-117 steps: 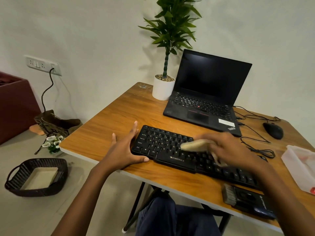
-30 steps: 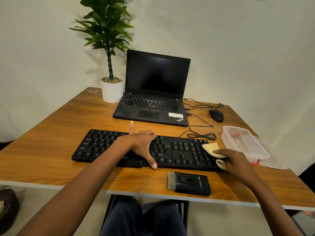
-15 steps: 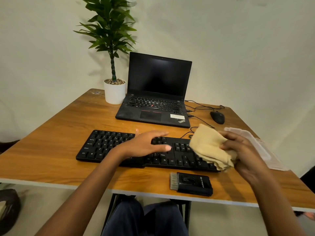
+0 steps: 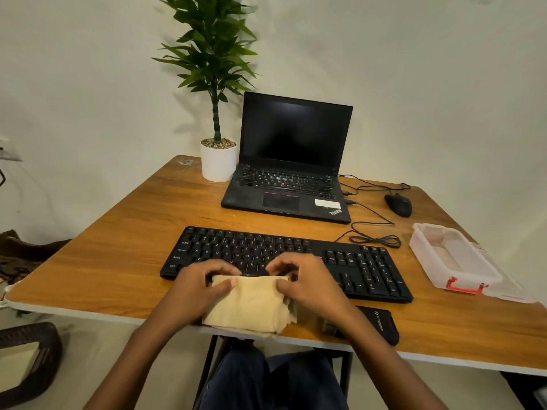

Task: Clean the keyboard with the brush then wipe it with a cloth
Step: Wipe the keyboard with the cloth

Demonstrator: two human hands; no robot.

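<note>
Closest to the camera, the person's two hands have met over the cloth (image 4: 251,306), a beige folded pad that hangs at the near edge of the table (image 4: 118,255), just in front of the keyboard's bottom row. The left hand (image 4: 195,288) and right hand (image 4: 307,287) each pinch the cloth's top edge, thumbs on the near side and fingers curled over the far side, so both are clamped on fabric and neither is on the keys. It looks like the cloth is being squared up or refolded, not actually wiping. The brush (image 4: 376,324) lies flat on the table just right of the right wrist, with nobody holding it, so the brushing part is probably done and this is the cloth stage. The next move would be getting a clean face of the pad down onto the keyboard (image 4: 364,270) and running it along the rows. One hand should probably steady the board, since a light keyboard like that may skate on smooth wood. Further back on the right there's a clear plastic box (image 4: 453,258) with a red latch, then a coiled cable (image 4: 374,240) and a mouse (image 4: 398,205). At the far end are an open laptop (image 4: 291,161) with a dark screen and a potted plant (image 4: 218,161).
</note>
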